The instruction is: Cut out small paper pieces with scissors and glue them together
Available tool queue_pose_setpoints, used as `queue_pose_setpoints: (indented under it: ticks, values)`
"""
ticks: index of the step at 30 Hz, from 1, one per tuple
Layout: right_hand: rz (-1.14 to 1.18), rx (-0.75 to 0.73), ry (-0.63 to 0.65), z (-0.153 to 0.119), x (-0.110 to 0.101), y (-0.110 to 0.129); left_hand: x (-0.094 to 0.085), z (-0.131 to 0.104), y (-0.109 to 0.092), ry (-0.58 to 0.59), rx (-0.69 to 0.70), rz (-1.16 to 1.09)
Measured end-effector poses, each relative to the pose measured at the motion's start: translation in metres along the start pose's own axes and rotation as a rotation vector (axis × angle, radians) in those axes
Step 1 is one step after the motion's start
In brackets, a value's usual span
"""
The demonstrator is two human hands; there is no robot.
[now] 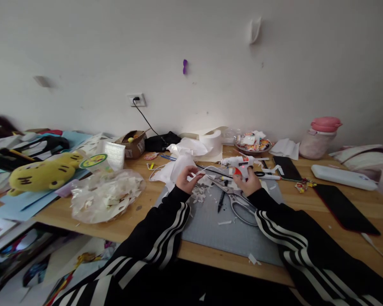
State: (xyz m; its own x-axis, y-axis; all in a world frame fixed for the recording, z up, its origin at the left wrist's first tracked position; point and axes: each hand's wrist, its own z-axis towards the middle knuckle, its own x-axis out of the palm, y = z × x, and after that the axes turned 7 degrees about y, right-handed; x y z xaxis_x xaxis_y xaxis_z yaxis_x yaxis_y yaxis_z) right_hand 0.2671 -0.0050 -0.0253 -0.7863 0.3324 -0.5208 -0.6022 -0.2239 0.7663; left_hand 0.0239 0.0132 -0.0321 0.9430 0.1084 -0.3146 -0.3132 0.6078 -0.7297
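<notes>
My left hand [188, 179] pinches a thin white strip [207, 170] that curves to the right. My right hand [247, 181] is wrapped round the handle of a white and orange glue gun [239, 162], whose nozzle points left toward the strip. Below the hands lies a grey mat [207, 225] with large metal scissors [242, 206], a black pen [221, 199] and white paper scraps [199, 193]. Whether the nozzle touches the strip cannot be made out.
A plastic bag of scraps [107, 195] and a yellow plush toy [44, 173] lie left. Behind stand a white roll [212, 142] and a bowl of scraps [253, 142]. Phone [287, 168], white case [343, 177], tablet [346, 208] and pink-lidded bottle [319, 138] are right.
</notes>
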Motion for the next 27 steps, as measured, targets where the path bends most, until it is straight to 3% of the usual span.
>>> queue_pose_setpoints:
  ticks: [13, 27]
  values:
    - [-0.186, -0.12, 0.088, -0.002, 0.002, -0.006, 0.001, 0.0, -0.01, 0.045, 0.147, 0.115]
    - [-0.241, -0.17, 0.094, -0.004, 0.003, -0.007, -0.001, 0.001, -0.02, 0.102, 0.167, 0.187]
